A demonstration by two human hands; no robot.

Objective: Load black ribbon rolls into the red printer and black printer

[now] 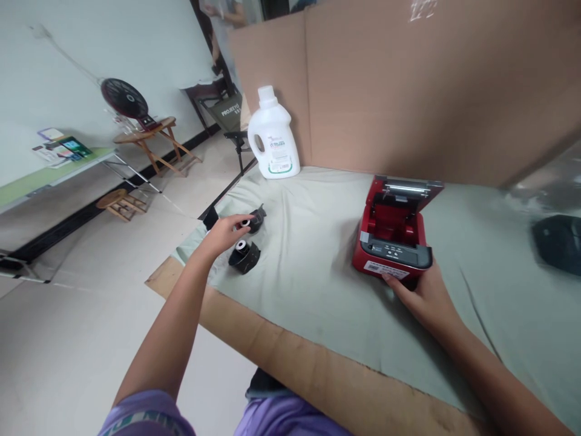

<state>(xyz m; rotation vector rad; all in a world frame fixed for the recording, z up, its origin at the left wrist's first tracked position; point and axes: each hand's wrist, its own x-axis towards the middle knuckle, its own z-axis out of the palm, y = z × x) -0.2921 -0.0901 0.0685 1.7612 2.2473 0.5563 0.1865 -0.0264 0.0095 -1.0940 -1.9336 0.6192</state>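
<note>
A red and grey small printer (pixel 394 241) stands open on the grey-green cloth (pixel 318 266), its lid tilted back and its bay bare. My right hand (pixel 422 297) rests against the printer's front lower edge, fingers curled on its base. My left hand (pixel 226 233) reaches out to the far left of the cloth and closes its fingers on a black-wrapped paper roll (pixel 252 221). A second black-wrapped roll (pixel 244 254) lies just below that hand, untouched.
A white detergent jug (pixel 272 136) stands at the back left of the cloth before a tall cardboard wall (pixel 408 85). A dark device (pixel 560 242) lies at the right edge. The table's brown front edge (pixel 290 357) runs diagonally; floor, stools and a fan lie left.
</note>
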